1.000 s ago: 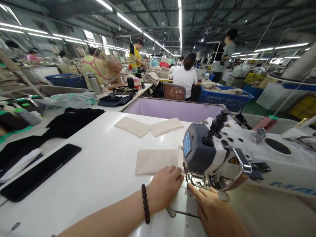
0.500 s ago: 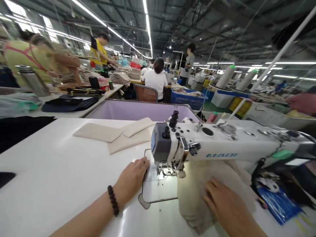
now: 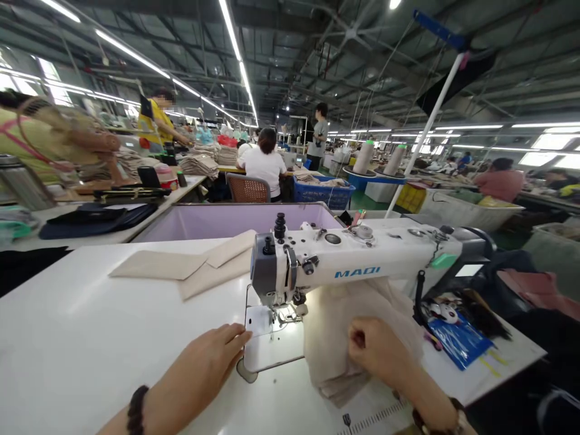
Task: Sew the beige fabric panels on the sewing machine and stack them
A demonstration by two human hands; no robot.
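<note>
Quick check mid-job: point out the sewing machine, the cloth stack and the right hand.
Sewing machine (image 3: 353, 257): head view, on the front of its white body.
Cloth stack (image 3: 328, 341): head view, on its top layer.
Right hand (image 3: 378, 349): head view, on the back of the hand.

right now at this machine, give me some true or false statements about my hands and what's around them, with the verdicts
1. The right hand is at the stack of beige fabric. True.
2. The left hand is on that stack too. False: its fingertips are at the left edge of the metal plate.
3. A blue packet lies to the right of the right hand. True.
4. The loose beige pieces lie to the right of the sewing machine. False: they lie to its left.
5. The sewing machine carries blue lettering. True.
</note>
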